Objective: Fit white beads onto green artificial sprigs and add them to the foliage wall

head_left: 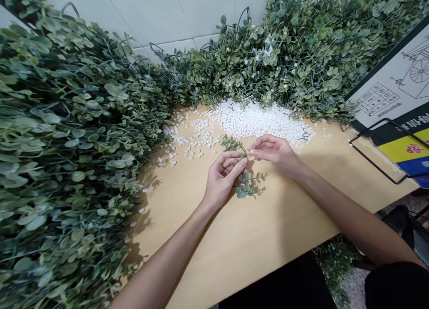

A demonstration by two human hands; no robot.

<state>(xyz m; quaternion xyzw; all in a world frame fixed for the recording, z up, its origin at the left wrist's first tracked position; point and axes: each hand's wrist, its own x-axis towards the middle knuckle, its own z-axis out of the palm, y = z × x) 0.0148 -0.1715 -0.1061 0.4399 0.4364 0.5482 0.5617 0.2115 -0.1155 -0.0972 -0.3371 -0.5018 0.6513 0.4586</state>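
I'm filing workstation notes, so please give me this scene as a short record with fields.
Left hand: bare left hand, gripping a green, small-leaved sprig
Right hand: bare right hand, beside the sprig, apparently pinching a small white piece
Surface: pale wood-coloured tabletop
Loose parts: small round white pieces, heaped beyond the hands, scattered leftward
Surroundings: dense green leafy bunches along the left and far sides
Far right: printed board behind a black wire frame

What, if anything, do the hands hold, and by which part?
The left hand grips a sprig by its middle; the right hand seems to pinch a white piece, part unclear.
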